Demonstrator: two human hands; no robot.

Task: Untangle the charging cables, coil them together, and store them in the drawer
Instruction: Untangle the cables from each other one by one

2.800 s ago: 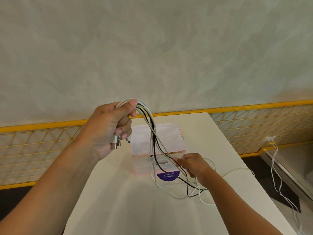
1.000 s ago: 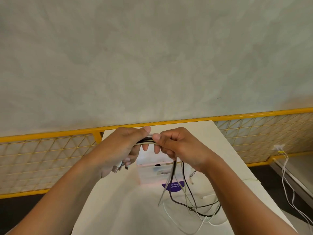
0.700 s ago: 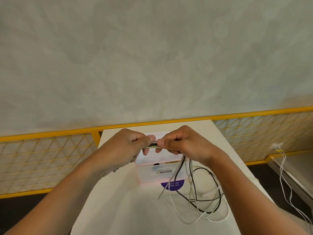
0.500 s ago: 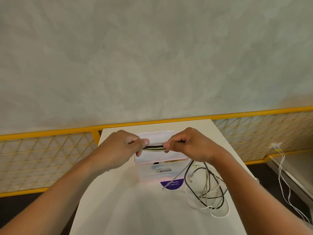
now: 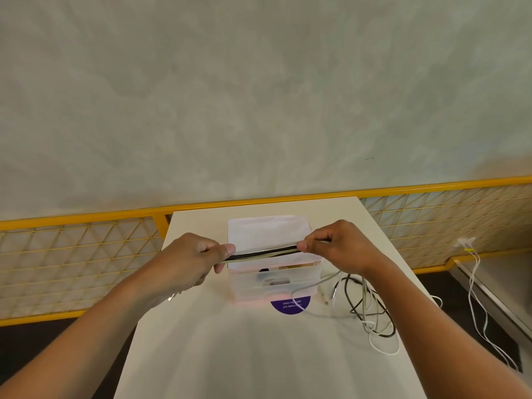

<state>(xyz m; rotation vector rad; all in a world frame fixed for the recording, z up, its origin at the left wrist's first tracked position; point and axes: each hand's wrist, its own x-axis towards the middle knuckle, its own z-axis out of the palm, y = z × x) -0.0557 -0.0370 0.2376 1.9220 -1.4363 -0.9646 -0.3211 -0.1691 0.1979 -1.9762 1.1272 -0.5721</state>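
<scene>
cables point(image 5: 263, 252): stretch ends hidden inside left hand point(image 5: 187, 263) and right hand point(image 5: 336, 246)
sticker point(image 5: 290, 306): print too small to read, far part covered by drawers point(image 5: 250, 287)
inside drawers: dark shape, blurred through cloudy plastic

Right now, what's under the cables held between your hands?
The pink drawer box sits beneath the cables, on the white table. Its contents cannot be made out.

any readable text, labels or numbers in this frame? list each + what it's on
"Let's keep our": tentative reading of the first line, white print on the purple round sticker on the table, upside down to the camera.
"... clean": second line of the same sticker; its first word is blurred and crossed by a white cable, so it is unreadable.
Nothing readable on the drawer unit, the held cables or the wall.
</scene>
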